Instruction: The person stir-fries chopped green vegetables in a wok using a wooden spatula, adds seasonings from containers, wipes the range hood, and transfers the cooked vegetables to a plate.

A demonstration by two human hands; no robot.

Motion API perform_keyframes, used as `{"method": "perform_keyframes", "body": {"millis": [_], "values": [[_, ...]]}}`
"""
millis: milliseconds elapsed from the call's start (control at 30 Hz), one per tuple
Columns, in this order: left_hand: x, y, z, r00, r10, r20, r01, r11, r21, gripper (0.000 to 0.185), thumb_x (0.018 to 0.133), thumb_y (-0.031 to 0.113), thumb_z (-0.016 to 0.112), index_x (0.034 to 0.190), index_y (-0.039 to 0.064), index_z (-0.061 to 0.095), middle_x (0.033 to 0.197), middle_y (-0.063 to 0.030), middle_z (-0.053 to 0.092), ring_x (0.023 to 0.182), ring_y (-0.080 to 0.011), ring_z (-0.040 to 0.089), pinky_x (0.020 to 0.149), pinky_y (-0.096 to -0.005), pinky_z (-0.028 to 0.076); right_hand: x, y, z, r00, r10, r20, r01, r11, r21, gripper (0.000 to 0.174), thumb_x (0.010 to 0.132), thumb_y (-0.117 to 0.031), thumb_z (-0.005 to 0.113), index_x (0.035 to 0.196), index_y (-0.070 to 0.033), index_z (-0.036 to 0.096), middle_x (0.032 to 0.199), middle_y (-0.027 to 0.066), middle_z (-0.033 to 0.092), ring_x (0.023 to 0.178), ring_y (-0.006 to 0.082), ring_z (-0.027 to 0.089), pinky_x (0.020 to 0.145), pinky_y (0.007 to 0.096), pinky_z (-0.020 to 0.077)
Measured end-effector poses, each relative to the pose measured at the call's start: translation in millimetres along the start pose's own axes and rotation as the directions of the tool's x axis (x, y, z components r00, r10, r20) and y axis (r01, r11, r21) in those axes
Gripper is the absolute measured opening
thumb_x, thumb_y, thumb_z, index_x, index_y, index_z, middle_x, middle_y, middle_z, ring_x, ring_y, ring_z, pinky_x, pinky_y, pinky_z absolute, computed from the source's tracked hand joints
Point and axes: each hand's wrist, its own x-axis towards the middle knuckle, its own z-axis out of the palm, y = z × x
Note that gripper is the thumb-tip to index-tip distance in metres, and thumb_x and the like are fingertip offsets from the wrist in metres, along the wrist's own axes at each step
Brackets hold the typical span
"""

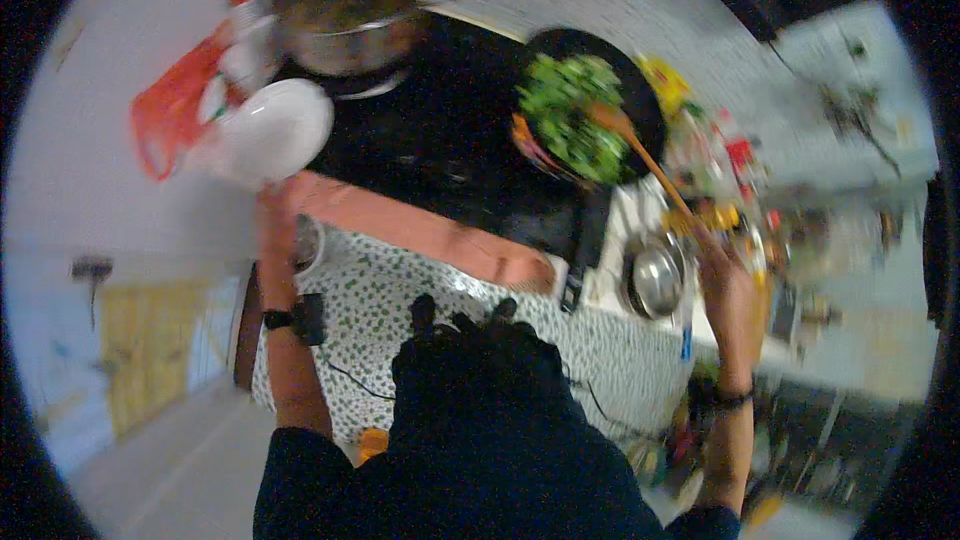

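Observation:
My left hand point(276, 199) grips the lower edge of a white bowl or plate point(289, 127) tilted up at the left of the black stove top. At the right, my right hand point(726, 277) holds the handle of a wooden spatula point(646, 154). The spatula's blade rests against chopped leafy greens point(574, 116) in a black wok point(643, 82). Some orange and reddish pieces point(529, 142) show at the left side of the greens. The view is blurred, so the fingers are not sharp.
A lidded steel pot point(352, 22) stands at the stove's back left, beside a red plastic bag point(176, 105). Right of the stove are a metal bowl point(658, 281), a yellow packet point(664, 82) and several blurred bottles. A black stove top point(420, 135) lies between pot and wok.

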Motion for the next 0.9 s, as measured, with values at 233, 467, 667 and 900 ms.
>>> {"method": "perform_keyframes", "body": {"millis": [233, 467, 667, 900], "values": [[30, 6, -15, 0.994, 0.032, 0.105, -0.067, 0.935, 0.349, 0.038, 0.095, 0.024, 0.047, 0.114, -0.008, 0.053, 0.112, -0.0187, 0.059, 0.097, -0.0295, 0.059, 0.089, -0.0402, 0.049, -9, 12, 63, 0.976, -0.052, -0.211, 0.13, 0.917, 0.378, 0.041, 0.091, -0.029, 0.055, 0.13, -0.017, 0.053, 0.11, 0.0206, 0.058, 0.096, 0.0353, 0.06, 0.081, 0.0417, 0.0493], [-44, 40, -37, 0.923, 0.04, 0.383, -0.294, -0.568, 0.769, 0.031, 0.092, 0.012, 0.05, 0.104, -0.016, 0.053, 0.11, -0.025, 0.057, 0.097, -0.0323, 0.06, 0.087, -0.0418, 0.053, -117, 145, 130, 0.81, 0.585, -0.047, -0.302, 0.484, 0.821, 0.035, 0.092, -0.024, 0.058, 0.115, 0.003, 0.058, 0.096, 0.0122, 0.066, 0.081, 0.0156, 0.063, 0.072, 0.0289, 0.051], [-116, -3, -131, 0.912, 0.0, 0.41, -0.407, 0.116, 0.906, 0.037, 0.083, 0.014, 0.063, 0.11, -0.01, 0.053, 0.11, -0.0227, 0.057, 0.099, -0.0333, 0.058, 0.086, -0.0439, 0.054, -221, 170, 278, 0.599, 0.546, 0.586, -0.597, -0.183, 0.781, 0.023, 0.087, -0.023, 0.06, 0.09, -0.001, 0.062, 0.074, 0.0075, 0.065, 0.064, 0.015, 0.062, 0.053, 0.0297, 0.0505], [-248, -102, -8, 0.858, -0.436, 0.273, 0.186, 0.757, 0.626, 0.051, 0.081, 0.01, 0.061, 0.128, 0.002, 0.044, 0.118, -0.0149, 0.055, 0.098, -0.0344, 0.06, 0.073, -0.0499, 0.057, -195, 120, 236, 0.796, -0.047, 0.603, -0.604, 0.001, 0.797, 0.049, 0.097, -0.042, 0.047, 0.125, -0.002, 0.051, 0.093, 0.0084, 0.066, 0.079, 0.0158, 0.064, 0.067, 0.0292, 0.0534]]}}
